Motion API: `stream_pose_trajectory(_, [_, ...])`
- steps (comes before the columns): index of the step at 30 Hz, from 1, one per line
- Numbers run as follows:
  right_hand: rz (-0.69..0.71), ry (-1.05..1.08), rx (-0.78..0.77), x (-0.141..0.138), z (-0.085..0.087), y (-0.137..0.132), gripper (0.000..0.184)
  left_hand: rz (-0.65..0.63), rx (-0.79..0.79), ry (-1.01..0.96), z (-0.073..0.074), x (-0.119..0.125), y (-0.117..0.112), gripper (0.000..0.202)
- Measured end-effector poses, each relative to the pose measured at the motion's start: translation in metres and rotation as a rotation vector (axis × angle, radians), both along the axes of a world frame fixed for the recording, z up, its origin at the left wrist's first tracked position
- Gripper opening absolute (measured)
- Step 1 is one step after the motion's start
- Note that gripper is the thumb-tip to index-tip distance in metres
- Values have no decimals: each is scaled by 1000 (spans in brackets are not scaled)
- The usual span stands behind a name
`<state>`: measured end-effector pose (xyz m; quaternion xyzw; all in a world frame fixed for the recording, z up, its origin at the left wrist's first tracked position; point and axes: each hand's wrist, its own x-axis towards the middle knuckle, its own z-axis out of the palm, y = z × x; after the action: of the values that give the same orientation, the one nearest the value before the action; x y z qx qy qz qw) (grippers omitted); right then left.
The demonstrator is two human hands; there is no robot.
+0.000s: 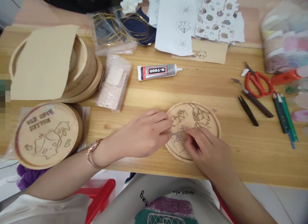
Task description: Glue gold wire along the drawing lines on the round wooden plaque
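A round wooden plate [218,121] with a raised rim lies in front of me, panda and bamboo-like line drawings on its face. Over its left side my left hand [150,132] is closed, thumb and fingers pinched together. My right hand [209,150] covers the lower right part of the plate, its thumb and index finger also pinched. Between the two sets of fingertips runs a very thin strand that looks like wire. Part of the drawing is hidden under the hands.
A B-7000 glue tube [157,71] lies beyond the plate. Coiled gold wire [106,28] rests at the back. Tweezers [249,111], a brown-handled tool [258,103] and red-handled cutters [258,81] lie right. Another drawn wooden plate [48,134] and stacked wooden rounds [83,66] stand left.
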<state>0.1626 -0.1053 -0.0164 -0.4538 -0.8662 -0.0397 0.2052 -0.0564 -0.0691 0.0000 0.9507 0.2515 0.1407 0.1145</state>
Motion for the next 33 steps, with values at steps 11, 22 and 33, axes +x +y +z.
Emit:
stream_pose_trajectory(11, [45,4,-6,4,-3,-2,20,17,5,-20,-2,1,-1,30])
stream_pose_trajectory(22, [41,-15,-21,5,-3,-1,20,11,-4,-24,-2,0,0,29])
stream_pose_trajectory(33, [45,-24,-16,4,-3,-1,19,12,5,-18,-2,0,0,29])
